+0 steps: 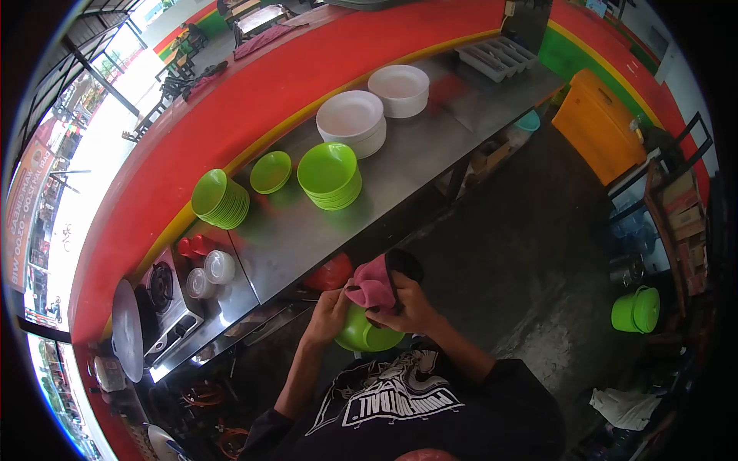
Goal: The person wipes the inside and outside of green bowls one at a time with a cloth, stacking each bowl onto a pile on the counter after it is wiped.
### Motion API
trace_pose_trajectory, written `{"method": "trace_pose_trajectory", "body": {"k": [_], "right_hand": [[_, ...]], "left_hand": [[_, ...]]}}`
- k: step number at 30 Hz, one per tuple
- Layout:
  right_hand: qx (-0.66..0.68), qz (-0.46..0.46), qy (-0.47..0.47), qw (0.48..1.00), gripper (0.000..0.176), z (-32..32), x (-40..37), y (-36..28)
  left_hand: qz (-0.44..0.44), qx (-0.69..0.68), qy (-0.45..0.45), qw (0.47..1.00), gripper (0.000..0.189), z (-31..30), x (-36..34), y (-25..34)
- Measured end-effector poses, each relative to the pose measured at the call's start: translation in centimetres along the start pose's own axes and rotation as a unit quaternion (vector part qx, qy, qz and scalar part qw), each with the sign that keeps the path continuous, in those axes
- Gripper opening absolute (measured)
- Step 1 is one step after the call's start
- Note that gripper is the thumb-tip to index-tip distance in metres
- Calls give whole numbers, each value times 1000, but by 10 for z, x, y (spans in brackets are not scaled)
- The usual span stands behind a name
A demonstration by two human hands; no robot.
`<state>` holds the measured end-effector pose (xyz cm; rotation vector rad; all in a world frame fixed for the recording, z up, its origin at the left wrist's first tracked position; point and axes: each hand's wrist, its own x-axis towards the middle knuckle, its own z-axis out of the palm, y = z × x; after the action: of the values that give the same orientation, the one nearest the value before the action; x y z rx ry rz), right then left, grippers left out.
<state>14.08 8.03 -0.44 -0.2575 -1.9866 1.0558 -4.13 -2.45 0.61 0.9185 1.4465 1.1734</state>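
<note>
Two hands (332,315), one green bowl (358,332), one cloth (373,286)

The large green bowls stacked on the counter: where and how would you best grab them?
I'd grip the large green bowls from the person's side, at opposite walls, low on the stack: small green bowls stand to the left and white dishes beyond. The walls flare upward, so low support should lift them together.

Pretty decent open stretch on the shiny metal desk (400,165) between the tall stack of green bowls (330,177) and the grey plastic cutlery tray (497,59). Left side's tighter tho, with another green bowl stack (221,200) standing near the red wall (173,165).
</note>
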Motion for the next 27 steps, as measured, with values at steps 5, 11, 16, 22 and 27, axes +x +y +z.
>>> {"method": "trace_pose_trajectory", "body": {"k": [5, 11, 16, 22, 27], "right_hand": [[219, 243, 111, 939, 50, 31, -9, 29], [210, 238, 173, 932, 57, 110, -14, 53], [-98, 96, 105, 985, 53, 128, 45, 52], [-202, 104, 178, 957, 49, 133, 157, 77], [167, 413, 368, 816, 43, 109, 184, 122]], "left_hand": [[-23, -56, 78, 995, 52, -39, 18, 1], [-43, -305, 249, 918, 55, -60, 65, 33], [-33, -237, 229, 944, 56, -88, 103, 26], [35, -79, 178, 980, 55, -119, 142, 38], [100, 142, -13, 985, 44, -172, 169, 45]]}}
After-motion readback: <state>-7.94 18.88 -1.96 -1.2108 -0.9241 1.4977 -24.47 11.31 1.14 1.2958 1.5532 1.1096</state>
